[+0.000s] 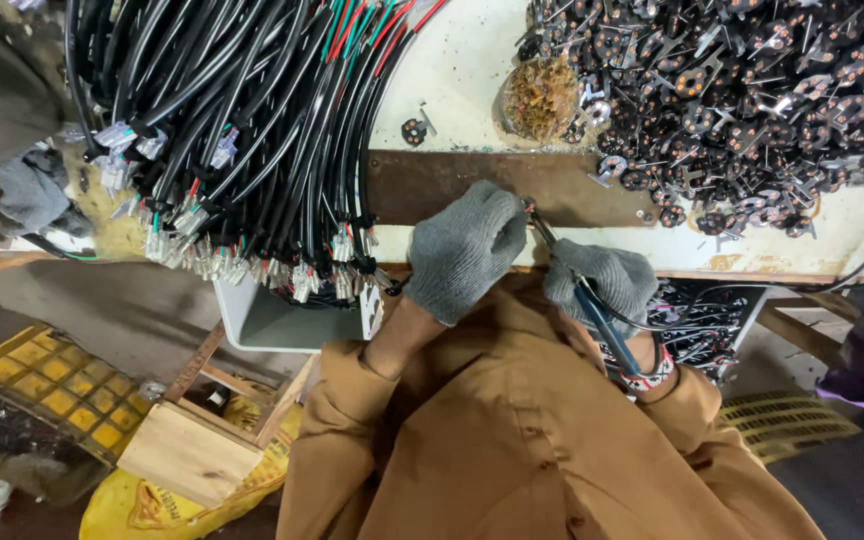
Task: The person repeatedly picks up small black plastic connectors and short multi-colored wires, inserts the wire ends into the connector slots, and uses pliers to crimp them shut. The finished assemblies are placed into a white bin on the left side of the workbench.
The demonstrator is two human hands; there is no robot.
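At frame centre the left hand [464,250] curls shut over a small part at the bench edge [452,190] — its contents hidden — steadying it for the pliers [592,310], which the right hand [607,282] grips closed. Cables [252,130] hang upper left, parts [742,100] heaped upper right — both within reach.

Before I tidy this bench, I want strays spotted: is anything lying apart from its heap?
Yes: one small black round connector part lies alone on the pale benchtop, left of the heap of black connector parts.

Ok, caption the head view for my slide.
Grey-gloved left hand and right hand work blue-handled pliers beside bundled black cables.
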